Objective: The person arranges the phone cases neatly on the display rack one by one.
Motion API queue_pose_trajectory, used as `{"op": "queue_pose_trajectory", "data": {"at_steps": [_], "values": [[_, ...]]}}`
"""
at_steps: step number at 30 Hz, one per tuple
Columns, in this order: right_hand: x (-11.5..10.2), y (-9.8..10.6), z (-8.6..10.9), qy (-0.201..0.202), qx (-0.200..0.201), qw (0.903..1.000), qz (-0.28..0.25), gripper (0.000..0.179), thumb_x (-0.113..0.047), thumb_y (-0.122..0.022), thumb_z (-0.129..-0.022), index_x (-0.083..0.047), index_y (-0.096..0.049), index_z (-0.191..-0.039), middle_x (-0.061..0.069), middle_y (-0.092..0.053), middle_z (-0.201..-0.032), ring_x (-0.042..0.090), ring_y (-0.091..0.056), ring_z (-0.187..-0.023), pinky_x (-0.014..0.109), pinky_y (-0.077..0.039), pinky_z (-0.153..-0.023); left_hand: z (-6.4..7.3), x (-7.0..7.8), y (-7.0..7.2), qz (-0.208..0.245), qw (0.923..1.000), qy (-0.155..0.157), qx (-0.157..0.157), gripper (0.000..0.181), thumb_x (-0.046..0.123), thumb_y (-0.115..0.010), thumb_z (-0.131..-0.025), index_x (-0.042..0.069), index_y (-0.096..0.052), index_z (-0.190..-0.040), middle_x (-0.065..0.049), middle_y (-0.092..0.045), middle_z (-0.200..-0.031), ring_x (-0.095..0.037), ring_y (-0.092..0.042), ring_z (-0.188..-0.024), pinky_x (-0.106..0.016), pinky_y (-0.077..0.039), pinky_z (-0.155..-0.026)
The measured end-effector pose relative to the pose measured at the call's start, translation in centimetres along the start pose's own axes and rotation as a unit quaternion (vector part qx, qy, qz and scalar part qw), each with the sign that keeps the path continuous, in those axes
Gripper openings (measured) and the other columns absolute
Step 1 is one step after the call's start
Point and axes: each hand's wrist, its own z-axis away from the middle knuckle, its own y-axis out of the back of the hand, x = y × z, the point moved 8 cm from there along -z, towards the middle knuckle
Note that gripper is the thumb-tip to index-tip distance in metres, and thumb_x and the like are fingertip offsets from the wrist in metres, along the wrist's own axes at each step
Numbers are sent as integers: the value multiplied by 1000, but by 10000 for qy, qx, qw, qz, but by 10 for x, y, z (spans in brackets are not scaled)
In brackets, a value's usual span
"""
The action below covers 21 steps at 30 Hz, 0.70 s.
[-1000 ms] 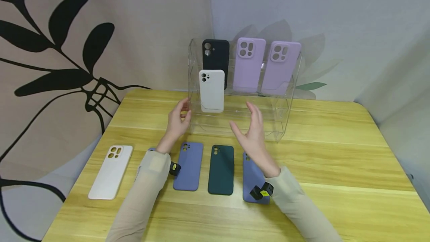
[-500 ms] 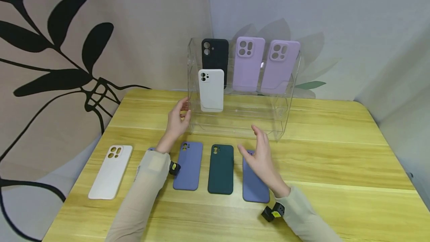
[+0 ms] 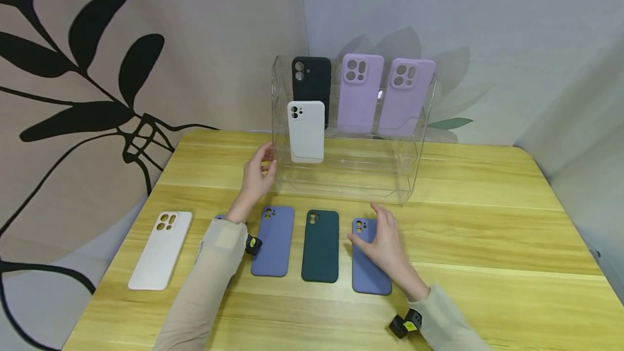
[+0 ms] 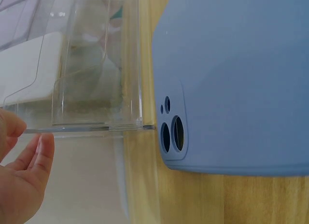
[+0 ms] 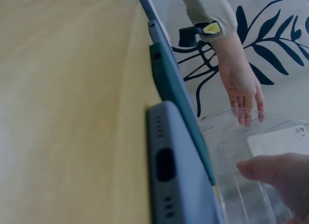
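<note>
My left hand pinches the left side edge of a clear tiered display stand, thumb and fingers on either side of the panel in the left wrist view. My right hand hovers with spread thumb and fingers over the rightmost blue phone case, holding nothing. To its left on the table lie a dark green phone case and another blue phone case. In the stand, a white phone case leans on a lower tier; a black one and two lilac ones stand behind, higher up.
A white phone case lies at the left of the wooden table. One more blue case is mostly hidden under the left forearm. A patterned curtain hangs close behind the stand.
My right hand has drawn back from in front of the stand, down and slightly right, to over the rightmost blue phone case. The left hand keeps its place on the stand.
</note>
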Motion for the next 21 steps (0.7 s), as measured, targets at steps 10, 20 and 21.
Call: {"op": "queue_pose_trajectory", "data": {"at_steps": [10, 20, 21], "values": [[9, -5, 6, -253, -212, 9983, 488, 89, -27, -83, -65, 7, -39, -134, 27, -46, -124, 40, -42, -105, 51, -39, -82, 1, 1, 0, 37, 10000, -20, -14, 44, -13, -51, -85, -10, -45, -129, -29, -57, -110, -38, -57, -97, -45, -53, -79], [9, -12, 2, -380, -548, 9915, 1119, 88, -35, -84, -63, 5, -44, -131, 24, -50, -120, 39, -43, -103, 50, -39, -84, 0, 0, 0, 32, 10000, 10, -46, 44, -12, -51, -86, -10, -44, -129, -29, -57, -111, -38, -57, -98, -45, -53, -80], [9, -13, 1, -420, -574, 9903, 1198, 88, -36, -83, -63, 4, -44, -131, 24, -50, -120, 39, -42, -103, 51, -39, -83, 0, 0, 0, 27, 10000, 4, -46, 44, -12, -51, -86, -10, -44, -129, -29, -57, -111, -38, -57, -98, -45, -53, -79]]}}
